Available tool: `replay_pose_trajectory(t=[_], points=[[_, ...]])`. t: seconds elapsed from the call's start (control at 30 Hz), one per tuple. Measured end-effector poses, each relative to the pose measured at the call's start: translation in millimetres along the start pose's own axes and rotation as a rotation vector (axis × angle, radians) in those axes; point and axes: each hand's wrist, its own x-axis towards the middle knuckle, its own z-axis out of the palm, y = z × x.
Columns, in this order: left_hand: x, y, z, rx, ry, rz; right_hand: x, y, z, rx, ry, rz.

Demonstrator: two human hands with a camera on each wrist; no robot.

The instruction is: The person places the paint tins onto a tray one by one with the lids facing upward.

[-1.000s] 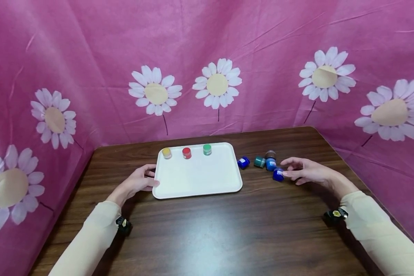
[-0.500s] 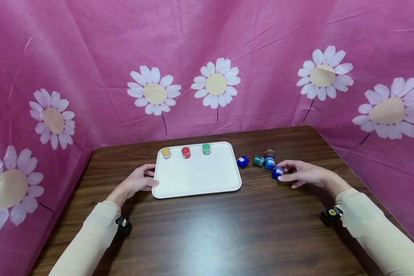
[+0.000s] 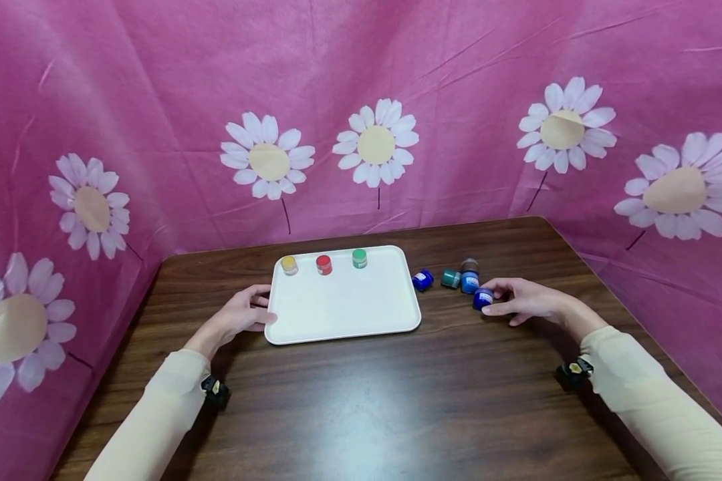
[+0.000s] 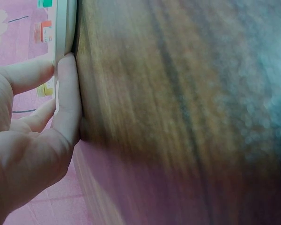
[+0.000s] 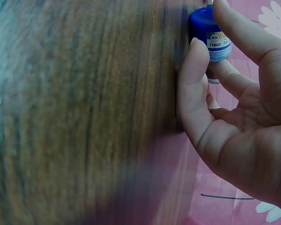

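My left hand (image 3: pixel 238 312) grips the left edge of a white rectangular tray (image 3: pixel 343 314), thumb on the rim and fingers at its side and underside in the left wrist view. Along the tray's far side stand a yellow paint jar (image 3: pixel 289 266), a red paint jar (image 3: pixel 324 265) and a green paint jar (image 3: pixel 359 258). To the right of the tray, my right hand (image 3: pixel 526 300) pinches a dark blue paint jar (image 3: pixel 482 300) between thumb and fingers. That labelled blue jar (image 5: pixel 210 30) shows partly behind the thumb in the right wrist view.
Close by the pinched jar lie a lighter blue jar (image 3: pixel 469 282), a teal jar (image 3: pixel 450 278) and a brown jar (image 3: pixel 469 265). Another dark blue jar (image 3: pixel 423 280) lies against the tray's right edge. A pink flowered curtain (image 3: pixel 457 133) surrounds the wooden table (image 3: pixel 361 401).
My right hand has moved left, and its thumb and fingers have come together on the dark blue paint jar. The left hand stays on the tray.
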Motion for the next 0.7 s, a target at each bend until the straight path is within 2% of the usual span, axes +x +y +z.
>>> replay_pose_trajectory(t=[0.7], points=[[0.9, -0.2, -0.7, -0.003, 0.005, -0.009, 0.0, -1.0, -0.4, -0.016, 0.001, 0.002]])
